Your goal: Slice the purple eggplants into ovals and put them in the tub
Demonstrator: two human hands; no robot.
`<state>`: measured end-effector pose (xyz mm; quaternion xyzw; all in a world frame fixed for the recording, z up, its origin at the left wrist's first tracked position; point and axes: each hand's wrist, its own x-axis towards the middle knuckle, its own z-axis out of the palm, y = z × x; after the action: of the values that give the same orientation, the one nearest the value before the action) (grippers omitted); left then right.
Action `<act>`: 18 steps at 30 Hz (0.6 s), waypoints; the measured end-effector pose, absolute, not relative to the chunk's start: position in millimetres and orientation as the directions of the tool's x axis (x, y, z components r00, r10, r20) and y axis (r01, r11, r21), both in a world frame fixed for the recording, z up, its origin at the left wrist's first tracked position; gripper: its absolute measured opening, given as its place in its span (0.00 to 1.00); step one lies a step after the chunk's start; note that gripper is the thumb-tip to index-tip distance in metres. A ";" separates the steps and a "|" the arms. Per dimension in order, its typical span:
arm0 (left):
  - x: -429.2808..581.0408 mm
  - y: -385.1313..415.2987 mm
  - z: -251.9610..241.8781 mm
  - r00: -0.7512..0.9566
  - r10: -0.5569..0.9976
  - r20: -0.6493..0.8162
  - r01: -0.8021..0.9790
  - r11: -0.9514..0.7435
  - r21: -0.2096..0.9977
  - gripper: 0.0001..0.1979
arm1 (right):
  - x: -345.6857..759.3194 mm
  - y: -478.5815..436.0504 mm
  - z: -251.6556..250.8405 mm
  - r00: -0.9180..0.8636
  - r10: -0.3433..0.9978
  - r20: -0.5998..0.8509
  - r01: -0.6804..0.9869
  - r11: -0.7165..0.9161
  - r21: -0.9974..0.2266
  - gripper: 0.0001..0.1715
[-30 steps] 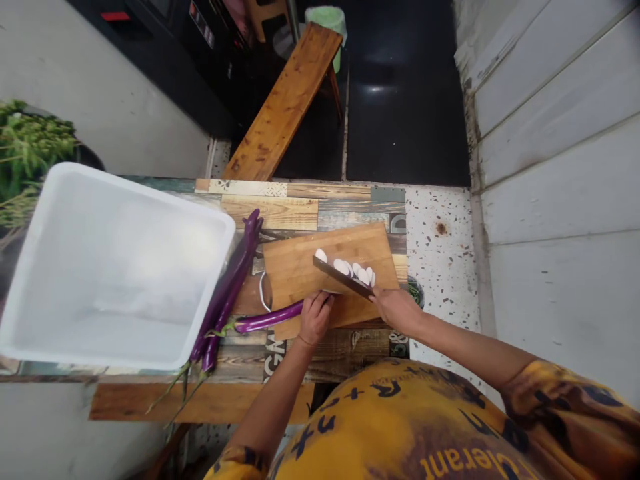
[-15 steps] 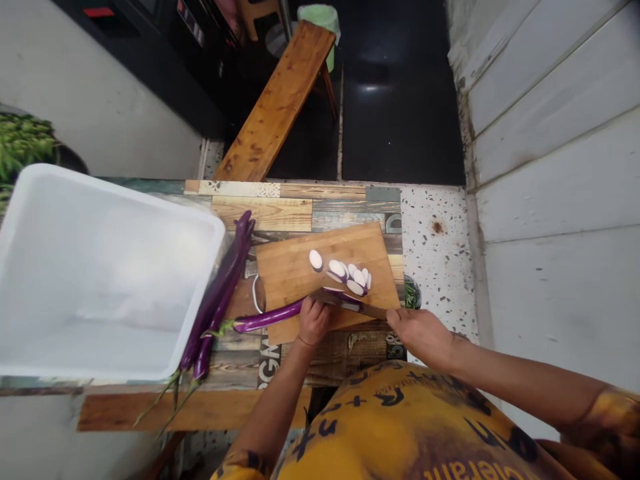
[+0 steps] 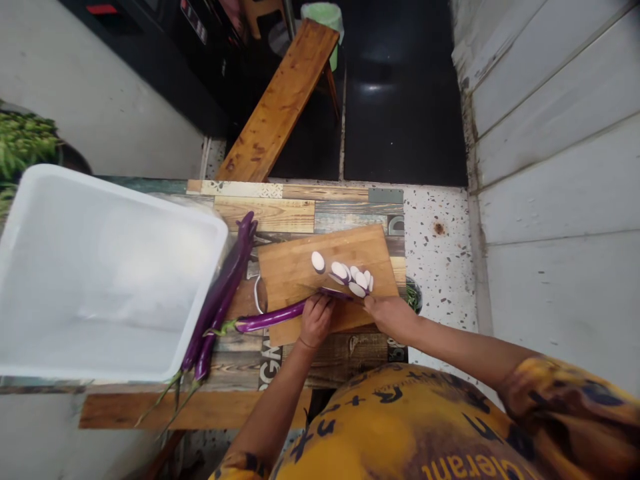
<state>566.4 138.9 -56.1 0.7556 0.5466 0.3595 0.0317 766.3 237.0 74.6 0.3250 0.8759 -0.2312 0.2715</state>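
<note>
A wooden cutting board point(image 3: 295, 273) lies on a table with a patchwork wood-pattern top point(image 3: 265, 217). A long purple eggplant point(image 3: 270, 316) rests across the board's lower edge, and my left hand point(image 3: 316, 321) grips it near the cut end. My right hand point(image 3: 393, 317) holds a kitchen knife point(image 3: 330, 291), seen nearly edge-on, with its blade at the eggplant's end. Several white-fleshed eggplant slices point(image 3: 353, 279) lie fanned on the board just above the blade. Two more long eggplants point(image 3: 220, 297) lie beside the board on the table.
A large white plastic tub point(image 3: 100, 280) sits tilted at the table's left, overlapping its edge. A small bowl of greens point(image 3: 413, 297) is at the board's right corner. Terrazzo surface lies right, with a panelled white wall beyond. A wooden bench stands on the dark floor ahead.
My right hand has moved left and up, bringing the knife from the board's lower right back onto the eggplant's end. My left hand has stayed on the eggplant.
</note>
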 end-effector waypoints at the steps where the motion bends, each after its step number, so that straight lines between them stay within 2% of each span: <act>1: 565.2 139.2 -54.9 0.135 0.858 0.495 0.794 -0.393 0.465 0.13 | 762.0 235.7 66.9 -0.639 0.469 -0.610 0.710 0.664 -0.233 0.13; 5: 560.5 137.6 -56.9 0.103 0.882 0.459 0.780 -0.358 0.513 0.14 | 762.4 231.5 64.2 -0.609 0.541 -0.580 0.758 0.612 -0.225 0.20; 10: 559.9 131.8 -64.5 0.121 0.871 0.476 0.808 -0.365 0.463 0.13 | 779.6 231.2 96.0 -0.676 0.452 -0.582 0.667 0.711 -0.223 0.09; 18: 550.4 122.2 -61.4 0.051 0.829 0.557 0.858 -0.322 0.400 0.11 | 787.6 229.1 103.6 -0.705 0.402 -0.584 0.596 0.783 -0.181 0.13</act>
<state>550.4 122.2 -61.4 0.7247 0.5820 0.3684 -0.0201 787.6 229.1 103.6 0.2754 0.9054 -0.1813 0.2673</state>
